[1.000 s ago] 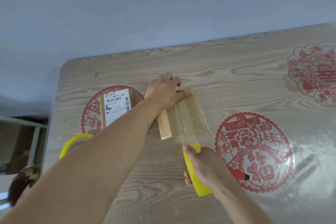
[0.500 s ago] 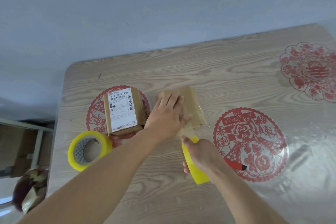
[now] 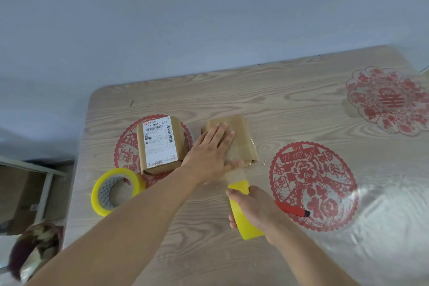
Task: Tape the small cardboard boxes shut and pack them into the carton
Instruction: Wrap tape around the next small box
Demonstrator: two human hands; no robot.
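Head view: left hand (image 3: 210, 154) pressed flat, fingers straight, on top of taped small box (image 3: 241, 139) at middle of wooden table (image 3: 290, 90). Right hand (image 3: 256, 210) just nearer than that box, clenched around yellow tape roll (image 3: 246, 215), clear strip stretched up to box's near edge. Labelled box (image 3: 159, 144) just left of taped box; second tape roll (image 3: 116, 190) nearer and further left. Red pen (image 3: 293, 210) right of tape roll, nearer than taped box.
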